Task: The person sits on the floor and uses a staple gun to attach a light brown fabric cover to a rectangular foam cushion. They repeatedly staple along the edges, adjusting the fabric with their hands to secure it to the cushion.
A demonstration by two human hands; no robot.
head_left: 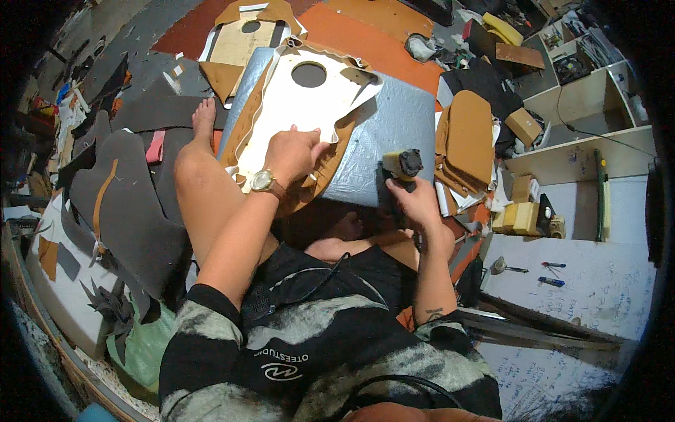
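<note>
Head view, panel (287,105) under left hand (293,152), tool (402,164) in right hand (416,202)

the left forearm (246,235) reaches forward and a little inward, and the left hand (292,153) lies over the left side of the table (383,141), back up, fingers bent and partly hidden, thumb out to the right. the right forearm (434,278), with a dark mark near the elbow, runs forward to the table's near right corner, where the right hand (416,200) is curled in a grip. the left knee (193,167) is bent and raised.
</note>
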